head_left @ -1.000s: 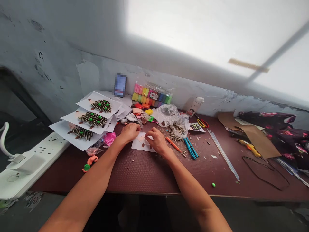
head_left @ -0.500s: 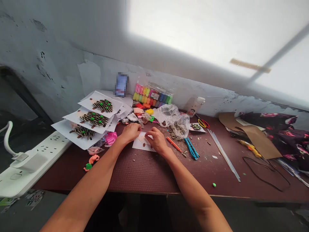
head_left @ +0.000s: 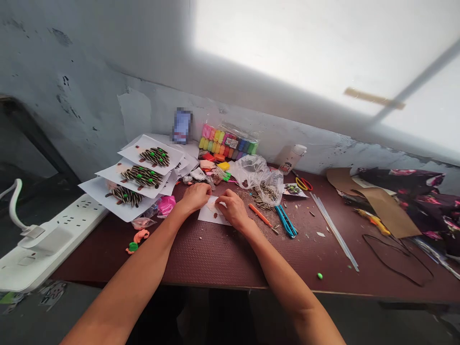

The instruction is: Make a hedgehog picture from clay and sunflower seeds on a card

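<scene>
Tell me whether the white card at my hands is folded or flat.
Flat: the card lies spread on the table, no fold showing; your right hand hides part.

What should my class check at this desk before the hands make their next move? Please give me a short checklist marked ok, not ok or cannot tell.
1. Small white sheet lying on the tabletop, within reach of both hands: ok.
2. Left hand pressing the sheet steady: cannot tell; contact at its fingertips is unclear.
3. Right hand holding a piece: cannot tell; anything between its fingers is too small to make out.
4. Striped seeds close by, on the right-hand side: ok.
5. Tabletop clear of loose bits: not ok; seeds and crumbs are scattered there.
6. Scissors apart from both hands: ok.
</scene>
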`<act>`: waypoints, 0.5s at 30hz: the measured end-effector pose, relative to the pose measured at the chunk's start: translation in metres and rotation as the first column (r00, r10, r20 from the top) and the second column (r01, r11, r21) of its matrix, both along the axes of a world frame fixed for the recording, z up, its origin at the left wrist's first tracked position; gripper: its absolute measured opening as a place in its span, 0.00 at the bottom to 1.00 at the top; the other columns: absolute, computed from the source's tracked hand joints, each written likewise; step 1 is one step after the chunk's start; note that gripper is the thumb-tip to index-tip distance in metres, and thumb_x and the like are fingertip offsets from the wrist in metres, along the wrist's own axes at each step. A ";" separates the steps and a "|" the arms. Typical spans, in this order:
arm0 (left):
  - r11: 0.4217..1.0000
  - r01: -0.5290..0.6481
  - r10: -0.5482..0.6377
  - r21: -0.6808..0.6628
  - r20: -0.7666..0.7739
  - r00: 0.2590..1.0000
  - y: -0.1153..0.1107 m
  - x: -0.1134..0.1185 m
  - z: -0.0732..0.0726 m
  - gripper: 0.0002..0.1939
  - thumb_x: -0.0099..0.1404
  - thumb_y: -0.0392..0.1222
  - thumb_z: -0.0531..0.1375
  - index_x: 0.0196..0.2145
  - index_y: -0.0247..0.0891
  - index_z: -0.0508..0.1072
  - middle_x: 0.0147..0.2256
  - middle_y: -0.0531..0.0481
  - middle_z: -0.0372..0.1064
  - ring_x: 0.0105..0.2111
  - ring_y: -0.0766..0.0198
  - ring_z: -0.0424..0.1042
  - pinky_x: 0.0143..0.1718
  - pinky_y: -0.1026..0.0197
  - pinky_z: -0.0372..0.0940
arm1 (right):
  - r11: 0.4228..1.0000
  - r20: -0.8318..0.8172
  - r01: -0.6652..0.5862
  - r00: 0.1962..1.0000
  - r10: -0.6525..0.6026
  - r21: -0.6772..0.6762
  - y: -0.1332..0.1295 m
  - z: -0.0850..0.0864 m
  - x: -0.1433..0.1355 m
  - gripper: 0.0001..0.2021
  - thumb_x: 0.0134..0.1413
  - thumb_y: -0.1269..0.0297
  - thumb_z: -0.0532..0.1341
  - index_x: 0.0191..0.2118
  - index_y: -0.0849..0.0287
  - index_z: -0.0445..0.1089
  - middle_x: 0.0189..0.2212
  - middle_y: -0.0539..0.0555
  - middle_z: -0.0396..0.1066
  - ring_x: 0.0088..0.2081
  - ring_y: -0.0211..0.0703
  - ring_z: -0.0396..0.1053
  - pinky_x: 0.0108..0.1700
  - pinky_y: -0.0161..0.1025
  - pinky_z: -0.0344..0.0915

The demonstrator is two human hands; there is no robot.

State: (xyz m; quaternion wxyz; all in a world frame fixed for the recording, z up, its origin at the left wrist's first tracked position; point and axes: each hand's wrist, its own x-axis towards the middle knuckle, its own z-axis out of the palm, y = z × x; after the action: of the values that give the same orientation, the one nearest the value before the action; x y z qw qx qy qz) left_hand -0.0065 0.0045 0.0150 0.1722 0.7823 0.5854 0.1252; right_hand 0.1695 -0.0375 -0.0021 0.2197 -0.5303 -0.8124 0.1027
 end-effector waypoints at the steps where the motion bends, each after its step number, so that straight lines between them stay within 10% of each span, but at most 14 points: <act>1: 1.000 -0.001 0.001 -0.002 0.005 1.000 0.000 0.000 0.000 0.13 0.61 0.34 0.57 0.38 0.40 0.81 0.40 0.42 0.80 0.43 0.53 0.77 0.41 0.60 0.67 | 1.000 0.005 0.001 1.000 -0.001 0.000 0.000 0.000 0.000 0.06 0.61 0.70 0.65 0.38 0.53 0.81 0.38 0.53 0.68 0.41 0.42 0.67 0.43 0.37 0.61; 15: 1.000 0.021 -0.020 -0.021 0.027 0.999 0.001 -0.001 0.000 0.12 0.62 0.35 0.57 0.38 0.40 0.81 0.41 0.42 0.80 0.43 0.52 0.77 0.42 0.59 0.66 | 0.999 0.128 -0.026 0.992 0.020 0.045 -0.002 0.003 -0.002 0.10 0.63 0.70 0.62 0.42 0.54 0.82 0.42 0.57 0.72 0.44 0.46 0.68 0.46 0.40 0.64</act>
State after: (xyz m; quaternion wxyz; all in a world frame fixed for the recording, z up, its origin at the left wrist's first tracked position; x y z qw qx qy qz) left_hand -0.0079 0.0055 0.0152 0.1897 0.7846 0.5762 0.1278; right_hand 0.1679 -0.0394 0.0014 0.1785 -0.5210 -0.8330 0.0519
